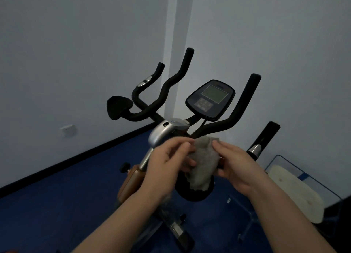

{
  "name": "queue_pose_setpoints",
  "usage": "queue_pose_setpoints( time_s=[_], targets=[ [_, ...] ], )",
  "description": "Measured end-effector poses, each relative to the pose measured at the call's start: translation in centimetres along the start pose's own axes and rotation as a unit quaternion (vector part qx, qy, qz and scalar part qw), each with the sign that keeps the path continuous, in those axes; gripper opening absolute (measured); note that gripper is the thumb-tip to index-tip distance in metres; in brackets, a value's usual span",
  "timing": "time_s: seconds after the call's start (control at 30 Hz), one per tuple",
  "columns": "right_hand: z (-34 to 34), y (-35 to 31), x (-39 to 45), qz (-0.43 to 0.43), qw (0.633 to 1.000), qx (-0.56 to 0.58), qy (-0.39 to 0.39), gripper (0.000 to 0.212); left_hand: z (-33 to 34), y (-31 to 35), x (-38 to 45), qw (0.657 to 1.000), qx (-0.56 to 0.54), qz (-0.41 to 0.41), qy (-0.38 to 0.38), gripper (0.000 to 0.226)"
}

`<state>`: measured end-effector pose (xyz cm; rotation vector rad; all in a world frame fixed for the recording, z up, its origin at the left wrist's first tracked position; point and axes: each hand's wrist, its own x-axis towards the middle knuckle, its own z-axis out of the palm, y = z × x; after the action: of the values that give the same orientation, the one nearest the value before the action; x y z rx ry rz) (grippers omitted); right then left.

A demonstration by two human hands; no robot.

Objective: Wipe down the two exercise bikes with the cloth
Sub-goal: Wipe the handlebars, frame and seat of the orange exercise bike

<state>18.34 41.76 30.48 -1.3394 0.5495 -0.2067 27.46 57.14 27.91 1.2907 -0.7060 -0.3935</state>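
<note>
A grey cloth (203, 163) hangs bunched between my two hands, in front of an exercise bike. My left hand (167, 163) grips its left side with curled fingers. My right hand (235, 163) pinches its right edge. The bike has black handlebars (241, 108), a console (210, 98) with a grey screen, a silver stem cover (163, 133) and a black saddle (193, 193) partly hidden under the cloth. A second black saddle (118, 108) and another handlebar (146, 89) stand behind, belonging to a second bike that is mostly hidden.
White walls meet in a corner behind the bikes, with a socket (68, 130) low on the left wall. The floor (66, 201) is dark blue. At the right stands a clear acrylic table (296, 167) holding a pale oval object (296, 193).
</note>
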Motion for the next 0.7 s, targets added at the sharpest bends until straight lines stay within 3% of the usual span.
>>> queue_pose_setpoints(
  time_s=[0.1,0.2,0.23,0.3,0.33,0.4,0.47,0.53,0.63,0.7],
  targets=[
    [-0.5,-0.5,0.0,0.006,0.999,0.021,0.033,0.028,-1.2,-1.1,0.8,0.994,0.03,-0.013,0.108,0.017],
    [-0.1,-0.3,0.4,-0.026,0.987,-0.149,0.063,0.02,-1.5,-2.7,1.0,0.989,0.071,-0.031,0.122,0.016],
    [0.0,0.6,0.7,-0.052,0.963,-0.247,0.092,0.022,-1.4,-3.5,1.0,0.987,0.089,-0.043,0.124,0.015],
    [0.5,2.7,0.9,-0.137,0.859,-0.463,0.17,0.021,-1.0,-4.9,0.8,0.982,0.128,-0.072,0.117,0.014],
    [1.0,3.7,0.7,-0.189,0.81,-0.515,0.208,0.019,-0.7,-5.6,0.7,0.98,0.143,-0.082,0.109,0.014],
    [2.2,5.4,0.0,-0.256,0.777,-0.519,0.25,0.027,-0.3,-6.7,0.5,0.979,0.146,-0.096,0.102,0.012],
    [3.6,7.0,-0.5,-0.222,0.785,-0.526,0.24,0.059,0.0,-7.5,0.2,0.983,0.106,-0.112,0.102,0.016],
    [4.9,8.6,-0.8,-0.162,0.748,-0.603,0.224,0.085,0.2,-8.0,-0.2,0.984,0.058,-0.129,0.111,0.024],
    [4.9,9.1,0.3,-0.152,0.688,-0.675,0.22,0.096,0.7,-8.4,-0.6,0.981,0.02,-0.129,0.14,0.036],
    [3.8,8.1,1.7,-0.13,0.703,-0.676,0.181,0.088,0.9,-8.4,-0.5,0.978,0.004,-0.131,0.163,0.042]
  ],
)
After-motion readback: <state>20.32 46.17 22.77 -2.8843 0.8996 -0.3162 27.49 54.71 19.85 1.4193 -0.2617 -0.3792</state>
